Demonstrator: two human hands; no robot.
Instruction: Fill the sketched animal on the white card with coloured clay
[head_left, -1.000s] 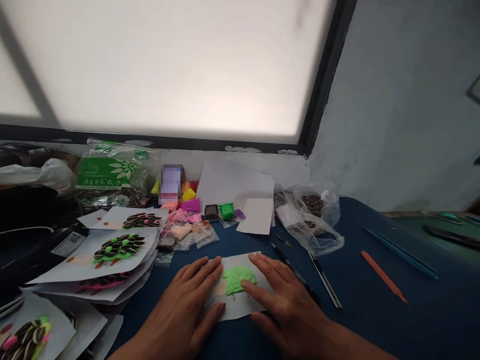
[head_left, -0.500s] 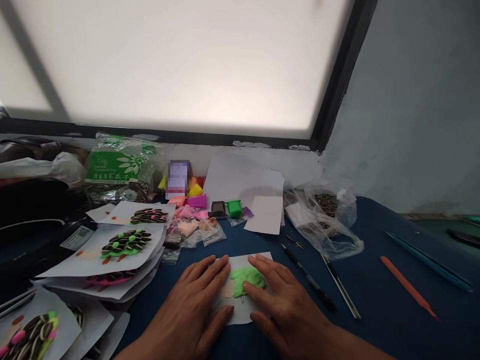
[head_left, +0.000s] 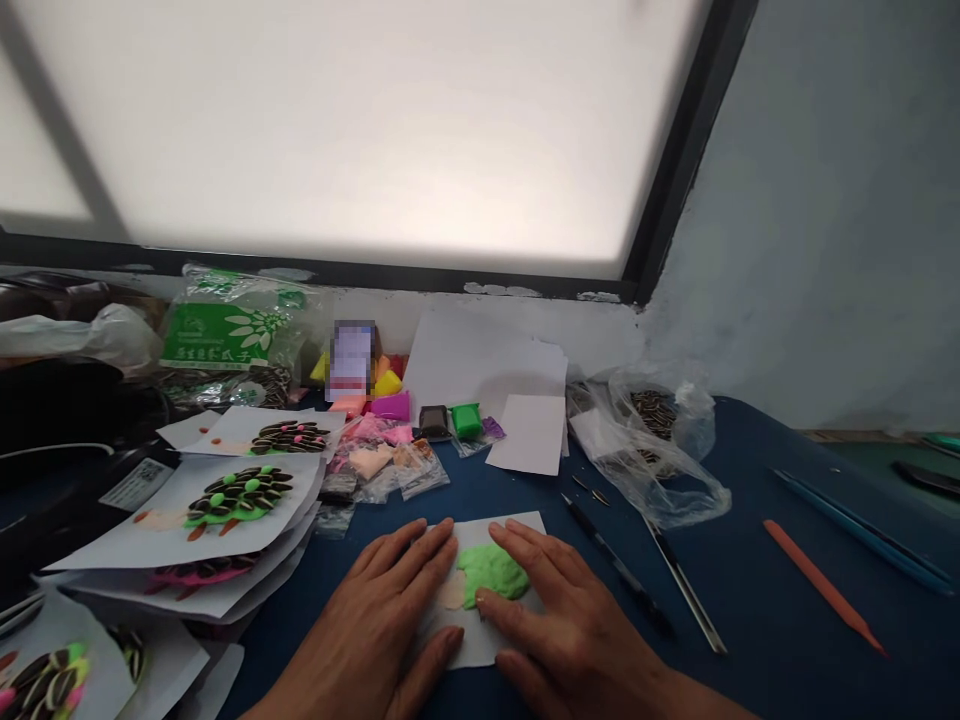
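Observation:
A small white paper card (head_left: 472,645) lies on the blue table between my hands. Pressed onto it is a flattened patch of bright green clay (head_left: 493,575), with a pale beige piece of clay (head_left: 454,590) joined at its left. My left hand (head_left: 394,600) rests along the card's left side, fingers stretched out, thumb on its lower edge. My right hand (head_left: 559,600) is spread over the right side, its index fingertip touching the lower left edge of the green clay. Neither hand grips anything.
To the left lie stacked cards (head_left: 255,490) with clay and sunflower-seed hedgehogs. Behind are clay packets (head_left: 466,420) and white sheets (head_left: 529,430). On the right are a bag of seeds (head_left: 652,430), a black pen (head_left: 615,560), a silver-and-black tool (head_left: 686,580), an orange clay tool (head_left: 825,585) and blue tweezers (head_left: 862,530).
My right index finger has shifted slightly left and down along the green clay's lower edge. The view has tilted a little; my left hand stays beside the card.

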